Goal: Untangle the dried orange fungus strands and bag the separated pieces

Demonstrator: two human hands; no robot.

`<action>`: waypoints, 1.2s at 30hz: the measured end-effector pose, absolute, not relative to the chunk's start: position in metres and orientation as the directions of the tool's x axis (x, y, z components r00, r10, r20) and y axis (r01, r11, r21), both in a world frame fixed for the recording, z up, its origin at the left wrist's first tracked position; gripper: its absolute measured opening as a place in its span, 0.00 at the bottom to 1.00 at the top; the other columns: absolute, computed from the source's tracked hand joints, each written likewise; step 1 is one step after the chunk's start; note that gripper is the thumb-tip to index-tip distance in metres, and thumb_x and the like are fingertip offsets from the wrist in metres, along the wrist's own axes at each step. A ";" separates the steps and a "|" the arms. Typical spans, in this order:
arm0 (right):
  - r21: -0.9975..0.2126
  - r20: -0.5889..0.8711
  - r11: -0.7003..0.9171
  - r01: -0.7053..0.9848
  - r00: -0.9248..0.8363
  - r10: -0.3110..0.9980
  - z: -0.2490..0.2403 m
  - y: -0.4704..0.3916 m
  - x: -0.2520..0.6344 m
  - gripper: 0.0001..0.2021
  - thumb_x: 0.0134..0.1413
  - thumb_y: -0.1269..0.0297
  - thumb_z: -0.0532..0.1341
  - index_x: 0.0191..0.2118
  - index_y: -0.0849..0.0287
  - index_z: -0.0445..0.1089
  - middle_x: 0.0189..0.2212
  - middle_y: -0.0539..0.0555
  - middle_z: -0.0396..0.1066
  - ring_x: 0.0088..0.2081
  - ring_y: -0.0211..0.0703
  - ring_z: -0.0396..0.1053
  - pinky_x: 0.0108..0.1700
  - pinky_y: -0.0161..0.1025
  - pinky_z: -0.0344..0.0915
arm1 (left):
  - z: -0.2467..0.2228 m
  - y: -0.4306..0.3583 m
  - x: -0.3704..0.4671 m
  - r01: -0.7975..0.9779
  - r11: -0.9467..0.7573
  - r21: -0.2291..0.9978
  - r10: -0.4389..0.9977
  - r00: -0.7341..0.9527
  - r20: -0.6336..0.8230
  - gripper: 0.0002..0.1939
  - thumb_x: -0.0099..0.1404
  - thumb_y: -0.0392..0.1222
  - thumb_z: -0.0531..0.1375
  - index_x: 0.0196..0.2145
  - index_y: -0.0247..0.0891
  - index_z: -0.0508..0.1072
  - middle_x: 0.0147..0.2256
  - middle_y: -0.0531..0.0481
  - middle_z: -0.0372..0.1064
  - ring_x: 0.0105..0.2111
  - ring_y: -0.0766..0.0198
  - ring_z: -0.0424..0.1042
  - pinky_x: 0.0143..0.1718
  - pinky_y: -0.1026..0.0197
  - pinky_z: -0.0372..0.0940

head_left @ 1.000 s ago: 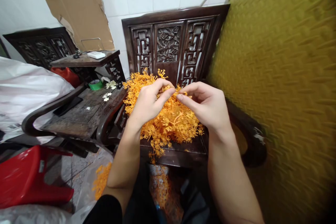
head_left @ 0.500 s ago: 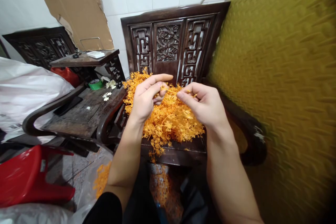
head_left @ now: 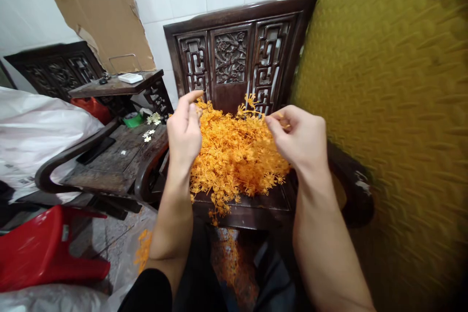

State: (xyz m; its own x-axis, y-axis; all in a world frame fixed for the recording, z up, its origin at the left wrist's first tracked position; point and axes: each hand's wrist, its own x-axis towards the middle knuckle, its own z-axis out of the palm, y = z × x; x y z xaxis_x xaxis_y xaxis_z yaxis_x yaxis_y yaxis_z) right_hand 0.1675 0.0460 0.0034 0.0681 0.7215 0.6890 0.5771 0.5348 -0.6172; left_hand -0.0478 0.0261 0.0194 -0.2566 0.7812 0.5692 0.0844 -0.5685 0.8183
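A big heap of orange artificial sprigs (head_left: 234, 156) lies on the seat of a dark carved wooden chair (head_left: 230, 92). Over the heap's right side, my right hand (head_left: 302, 139) pinches the stem of an orange sprig (head_left: 250, 102), whose tips point up and left. My left hand (head_left: 185, 129) is at the heap's left edge, fingers curled and index finger bent forward. A small bit of something shows by its fingertips, too hidden to make out. The two hands are apart.
At left stand another wooden chair (head_left: 109, 161) with green tape (head_left: 133, 119) on it, a white bag (head_left: 40, 131) and a red stool (head_left: 40, 248). A clear bag with orange pieces (head_left: 143, 248) is on the floor. A yellow textured mat (head_left: 395, 97) rises at right.
My hands have moved apart, the left one to the left and the right one to the right. The sprig in my right hand now shows above the heap. The view has shifted slightly.
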 end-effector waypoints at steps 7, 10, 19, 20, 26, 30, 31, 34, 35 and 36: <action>-0.786 0.608 0.586 0.198 0.072 0.791 0.004 0.043 0.157 0.13 0.64 0.53 0.65 0.33 0.56 0.72 0.23 0.49 0.67 0.24 0.37 0.60 0.27 0.38 0.56 | 0.017 0.023 -0.029 -0.002 -0.428 0.904 0.904 -0.002 0.428 0.13 0.72 0.50 0.62 0.38 0.40 0.81 0.21 0.55 0.56 0.22 0.68 0.55 0.23 0.63 0.53; -0.816 0.577 0.575 0.060 0.026 0.816 0.005 0.041 0.147 0.15 0.62 0.49 0.67 0.34 0.56 0.71 0.22 0.49 0.68 0.24 0.37 0.63 0.28 0.38 0.60 | 0.013 0.027 -0.020 0.096 -0.426 0.900 0.905 0.025 0.425 0.20 0.69 0.59 0.64 0.32 0.39 0.79 0.20 0.55 0.57 0.24 0.66 0.59 0.26 0.62 0.55; -0.745 0.634 0.622 0.241 -0.033 0.773 0.003 0.036 0.140 0.10 0.63 0.57 0.66 0.35 0.58 0.75 0.31 0.54 0.78 0.31 0.43 0.75 0.35 0.41 0.70 | 0.010 0.031 -0.021 0.098 -0.443 0.891 0.896 0.036 0.442 0.25 0.66 0.64 0.66 0.26 0.39 0.73 0.21 0.55 0.58 0.24 0.67 0.59 0.27 0.62 0.55; -0.711 0.661 0.641 0.291 -0.036 0.750 0.002 0.037 0.139 0.09 0.64 0.59 0.65 0.35 0.58 0.76 0.32 0.55 0.79 0.32 0.43 0.75 0.37 0.42 0.71 | 0.010 0.031 -0.022 0.107 -0.446 0.889 0.895 0.034 0.445 0.24 0.67 0.62 0.66 0.27 0.39 0.73 0.21 0.55 0.59 0.25 0.67 0.60 0.27 0.62 0.56; -0.838 0.545 0.545 -0.010 -0.031 0.838 -0.002 0.042 0.133 0.14 0.58 0.55 0.69 0.45 0.56 0.74 0.34 0.53 0.76 0.33 0.42 0.75 0.35 0.41 0.74 | 0.011 0.033 -0.023 0.219 -0.492 0.843 0.866 0.027 0.499 0.15 0.72 0.47 0.62 0.30 0.38 0.73 0.25 0.53 0.66 0.29 0.66 0.63 0.31 0.62 0.58; -0.898 0.436 0.423 -0.124 -0.116 0.892 -0.001 0.043 0.133 0.18 0.55 0.49 0.72 0.42 0.58 0.75 0.25 0.48 0.69 0.24 0.34 0.63 0.25 0.36 0.62 | 0.008 0.033 -0.022 0.306 -0.535 0.788 0.837 0.070 0.542 0.17 0.74 0.46 0.59 0.27 0.38 0.67 0.26 0.54 0.63 0.27 0.67 0.60 0.30 0.61 0.55; -0.898 0.436 0.424 -0.116 -0.115 0.893 -0.001 0.043 0.133 0.17 0.55 0.48 0.72 0.38 0.59 0.75 0.24 0.48 0.67 0.23 0.33 0.60 0.24 0.35 0.58 | 0.007 0.033 -0.021 0.306 -0.541 0.783 0.836 0.093 0.541 0.20 0.75 0.48 0.59 0.26 0.39 0.65 0.26 0.54 0.61 0.27 0.67 0.58 0.29 0.60 0.54; -0.893 0.444 0.433 -0.122 -0.083 0.892 0.000 0.044 0.134 0.19 0.53 0.46 0.73 0.31 0.58 0.73 0.22 0.47 0.65 0.23 0.33 0.57 0.24 0.35 0.54 | 0.004 0.035 -0.019 0.291 -0.554 0.780 0.832 0.158 0.533 0.27 0.75 0.59 0.57 0.23 0.40 0.61 0.24 0.54 0.56 0.26 0.66 0.54 0.28 0.59 0.51; -0.895 0.437 0.425 -0.137 -0.079 0.896 -0.001 0.044 0.134 0.20 0.52 0.46 0.73 0.31 0.58 0.73 0.21 0.47 0.64 0.23 0.33 0.57 0.24 0.35 0.53 | 0.003 0.035 -0.019 0.297 -0.559 0.774 0.829 0.168 0.533 0.29 0.73 0.62 0.57 0.22 0.40 0.59 0.24 0.55 0.55 0.25 0.66 0.53 0.28 0.59 0.51; -0.898 0.426 0.411 -0.155 -0.078 0.901 -0.001 0.044 0.133 0.20 0.51 0.45 0.74 0.31 0.58 0.72 0.20 0.46 0.63 0.22 0.33 0.56 0.23 0.35 0.53 | 0.003 0.036 -0.018 0.314 -0.559 0.767 0.829 0.172 0.533 0.31 0.72 0.64 0.58 0.21 0.40 0.57 0.23 0.55 0.53 0.25 0.66 0.53 0.28 0.59 0.50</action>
